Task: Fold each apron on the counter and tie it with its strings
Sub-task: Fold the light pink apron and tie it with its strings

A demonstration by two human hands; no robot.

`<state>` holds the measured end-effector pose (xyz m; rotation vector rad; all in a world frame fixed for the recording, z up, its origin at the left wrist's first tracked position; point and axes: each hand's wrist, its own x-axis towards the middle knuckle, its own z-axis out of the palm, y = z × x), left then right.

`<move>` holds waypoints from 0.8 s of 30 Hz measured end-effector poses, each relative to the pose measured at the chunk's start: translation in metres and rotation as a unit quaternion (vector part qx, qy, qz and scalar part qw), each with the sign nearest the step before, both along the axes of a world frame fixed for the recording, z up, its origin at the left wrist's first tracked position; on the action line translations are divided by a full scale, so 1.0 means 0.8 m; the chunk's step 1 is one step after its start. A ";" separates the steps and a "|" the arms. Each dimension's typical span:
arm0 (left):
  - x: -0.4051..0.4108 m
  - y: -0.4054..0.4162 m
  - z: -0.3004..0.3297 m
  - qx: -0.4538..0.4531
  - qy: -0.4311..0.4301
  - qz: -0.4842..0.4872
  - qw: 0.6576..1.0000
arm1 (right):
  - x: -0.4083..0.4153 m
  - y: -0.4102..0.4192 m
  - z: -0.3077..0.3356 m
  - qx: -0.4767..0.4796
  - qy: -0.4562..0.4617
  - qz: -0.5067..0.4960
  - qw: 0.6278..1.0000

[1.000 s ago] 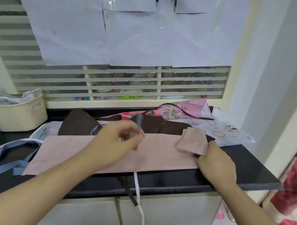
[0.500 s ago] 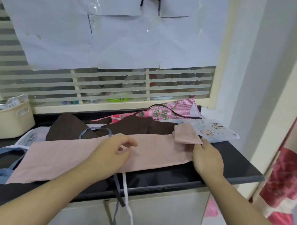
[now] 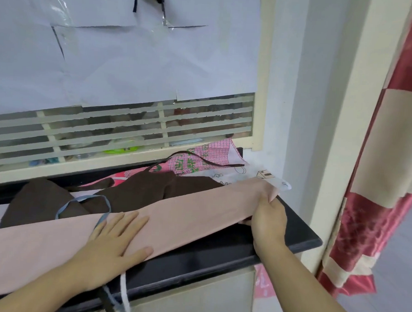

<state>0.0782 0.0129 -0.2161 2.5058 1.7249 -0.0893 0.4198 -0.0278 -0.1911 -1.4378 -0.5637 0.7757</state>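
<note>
Item, pink apron (image 3: 186,216): folded to a long narrow band lying across the front of the black table (image 3: 300,233), on top of the other aprons. Change since a moment ago: my left hand (image 3: 116,239), which was up with a string pinched in it, now lies flat on the band's middle, fingers (image 3: 129,223) straight and spread, pressing the cloth down; my right hand (image 3: 268,220) has opened out the small flap turned over at the right end and now grips that end, fingers curled round the edge and lifting it slightly off the table. I judge the band is being pulled taut and smoothed before the next fold; tying is not yet begun. Material: thin matte woven cotton, soft, creasing easily, edges straight. Item, strings (image 3: 124,293): flat tapes, one white and at least one dark, hanging limp over the table's front edge below my left hand. Item, brown apron (image 3: 151,189): heavier dark cloth, rumpled, behind the pink band, with a thin blue string (image 3: 85,199) looped over it. Item, red gingham apron (image 3: 200,159) and a white printed apron (image 3: 263,176): at the back right corner, unfolded, a dark strap across the gingham.
</note>
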 end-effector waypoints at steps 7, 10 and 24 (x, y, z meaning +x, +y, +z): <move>0.089 0.006 0.047 0.120 -0.047 -0.082 0.988 | -0.014 0.000 -0.008 -0.062 -0.122 0.069 0.988; 0.156 0.000 0.024 0.067 -0.117 -0.090 0.987 | -0.013 0.002 -0.010 -0.066 -0.145 0.064 0.985; 0.183 0.004 -0.019 0.005 -0.034 -0.027 0.999 | 0.023 0.014 -0.006 -0.057 -0.102 -0.017 0.993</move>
